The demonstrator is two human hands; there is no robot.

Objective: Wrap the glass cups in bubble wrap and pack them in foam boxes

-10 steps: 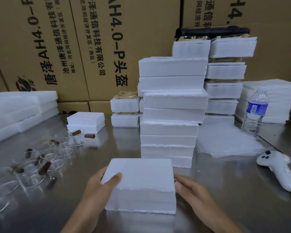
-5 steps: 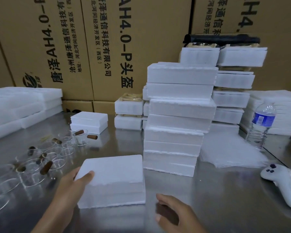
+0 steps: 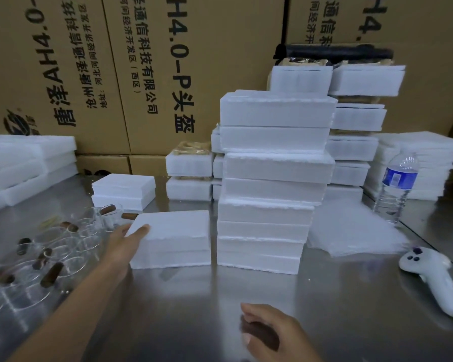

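Head view.

Left hand [image 3: 124, 244] grips the box [image 3: 173, 236] at its near left corner. The thumb lies flat on the lid and the fingers go down the left side (hidden behind the foam, so their curl cannot be seen). The box is closed, lid on base, and sits flat on the table [image 3: 338, 314].

The box is just left of the stack [image 3: 272, 184]. A thin gap shows between them, so they are not touching. The stack is several closed foam boxes high, and its layers are slightly offset.

Right hand [image 3: 267, 333] is low in the frame, over bare steel and well apart from the box. Its fingers are loosely curled, palm down, and it holds nothing.

The cups [image 3: 63, 244] are in a cluster on the table to the left of the box, beside the left wrist. They are clear glass, unwrapped, with brown stoppers lying among them. The nearest cup is close to the box's far left corner; whether they touch cannot be told.

The wrap [image 3: 351, 231] lies flat in a loose pile of sheets on the table, right of the stack's base.

A bottle [image 3: 398, 186] with a blue label stands upright behind the wrap. A white controller [image 3: 434, 278] lies on its side at the right edge of the table. More foam boxes stand behind the stack. Printed cartons [image 3: 141, 74] form the back wall.
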